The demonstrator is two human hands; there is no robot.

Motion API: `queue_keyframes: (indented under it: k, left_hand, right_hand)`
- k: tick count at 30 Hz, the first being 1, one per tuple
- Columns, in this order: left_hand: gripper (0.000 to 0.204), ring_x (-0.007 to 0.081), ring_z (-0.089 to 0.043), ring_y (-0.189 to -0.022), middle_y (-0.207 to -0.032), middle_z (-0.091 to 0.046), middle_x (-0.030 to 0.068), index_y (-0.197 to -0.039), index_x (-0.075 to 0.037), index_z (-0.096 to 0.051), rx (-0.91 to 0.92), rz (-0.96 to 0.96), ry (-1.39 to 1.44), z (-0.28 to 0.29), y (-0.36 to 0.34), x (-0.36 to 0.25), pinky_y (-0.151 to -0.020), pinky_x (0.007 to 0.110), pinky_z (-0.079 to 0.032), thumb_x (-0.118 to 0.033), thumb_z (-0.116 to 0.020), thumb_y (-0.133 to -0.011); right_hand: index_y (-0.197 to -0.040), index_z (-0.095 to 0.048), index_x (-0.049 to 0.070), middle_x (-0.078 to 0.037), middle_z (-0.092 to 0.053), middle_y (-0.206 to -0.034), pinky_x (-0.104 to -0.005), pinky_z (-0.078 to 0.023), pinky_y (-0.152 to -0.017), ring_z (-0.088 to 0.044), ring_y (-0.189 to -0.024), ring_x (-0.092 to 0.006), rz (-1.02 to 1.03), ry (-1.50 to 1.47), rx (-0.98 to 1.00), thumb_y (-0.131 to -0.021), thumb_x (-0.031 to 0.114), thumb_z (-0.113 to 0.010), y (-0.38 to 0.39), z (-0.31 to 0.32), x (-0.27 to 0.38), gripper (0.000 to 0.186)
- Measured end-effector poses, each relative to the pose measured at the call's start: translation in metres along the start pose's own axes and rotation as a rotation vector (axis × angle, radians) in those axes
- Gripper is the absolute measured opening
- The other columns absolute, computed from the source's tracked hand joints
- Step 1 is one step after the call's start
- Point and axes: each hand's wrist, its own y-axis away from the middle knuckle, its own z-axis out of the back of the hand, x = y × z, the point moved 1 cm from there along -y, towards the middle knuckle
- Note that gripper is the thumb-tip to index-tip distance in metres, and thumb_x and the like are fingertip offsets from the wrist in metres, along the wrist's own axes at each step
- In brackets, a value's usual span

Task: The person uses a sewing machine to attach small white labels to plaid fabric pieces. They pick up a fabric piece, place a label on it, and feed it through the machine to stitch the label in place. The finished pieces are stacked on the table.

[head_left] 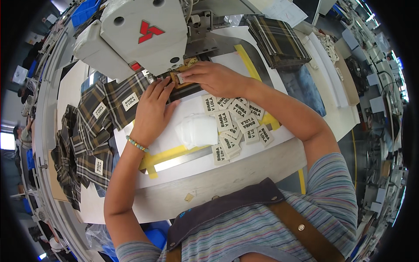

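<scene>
Sewing machine, white; plaid cloth pieces, at left; left hand, flat, fingers near together, thumb apart, beside brown frame; right hand, pinch cannot be told; brown frame; pale label, at frame, by right fingertips

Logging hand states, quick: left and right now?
Left hand: open, fingers extended, no grasped thing visible.
Right hand: fingertips at a label; pinching or just pressing, can't tell.
</scene>
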Motion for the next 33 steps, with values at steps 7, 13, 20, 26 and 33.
queue_keyframes:
  k: [7, 13, 20, 26, 33]
  left_hand:
    - [0.054, 0.0409, -0.056, -0.137, -0.149, -0.062, 0.0189, -0.143, 0.002, -0.06, 0.017, -0.014, -0.008, 0.0, -0.001, 0.003, -0.116, 0.05, -0.047, -0.023, -0.075, -0.098]
    - [0.052, 0.0412, -0.057, -0.135, -0.149, -0.063, 0.0171, -0.141, 0.003, -0.062, 0.028, -0.028, -0.043, 0.004, 0.001, 0.007, -0.114, 0.05, -0.048, -0.023, -0.075, -0.098]
    - [0.047, 0.0415, -0.057, -0.137, -0.15, -0.063, 0.0174, -0.137, 0.004, -0.065, 0.059, -0.017, -0.02, 0.008, 0.002, 0.008, -0.115, 0.049, -0.048, -0.022, -0.074, -0.099]
    - [0.045, 0.0422, -0.056, -0.139, -0.15, -0.064, 0.0163, -0.136, 0.003, -0.065, 0.079, -0.011, -0.018, 0.012, 0.001, 0.006, -0.116, 0.049, -0.048, -0.021, -0.074, -0.099]
    - [0.046, 0.04, -0.059, -0.136, -0.147, -0.065, 0.0174, -0.135, 0.003, -0.066, 0.089, -0.041, -0.055, 0.015, -0.001, 0.008, -0.115, 0.048, -0.048, -0.022, -0.074, -0.099]
  right_hand:
    - [-0.128, -0.074, 0.004, -0.008, -0.069, -0.142, -0.0433, -0.053, -0.112, -0.062, -0.131, -0.0315, -0.02, 0.006, -0.024, -0.095, -0.002, -0.062, -0.002, -0.002, 0.002, 0.036]
    - [-0.126, -0.075, 0.005, -0.009, -0.069, -0.141, -0.0431, -0.052, -0.113, -0.062, -0.131, -0.0319, -0.045, 0.017, 0.005, -0.096, 0.001, -0.061, -0.003, 0.003, 0.005, 0.033]
    - [-0.125, -0.076, 0.006, -0.007, -0.069, -0.141, -0.0428, -0.054, -0.111, -0.062, -0.129, -0.0313, -0.022, 0.03, -0.008, -0.094, -0.001, -0.062, -0.003, 0.002, 0.004, 0.035]
    - [-0.126, -0.076, 0.006, -0.007, -0.069, -0.141, -0.0421, -0.053, -0.113, -0.062, -0.129, -0.0309, 0.001, 0.085, 0.01, -0.093, 0.0, -0.063, -0.004, 0.003, 0.003, 0.035]
    - [-0.126, -0.075, 0.007, -0.007, -0.07, -0.141, -0.041, -0.052, -0.114, -0.062, -0.13, -0.0302, 0.0, 0.152, 0.075, -0.093, 0.001, -0.063, -0.009, 0.008, 0.008, 0.036]
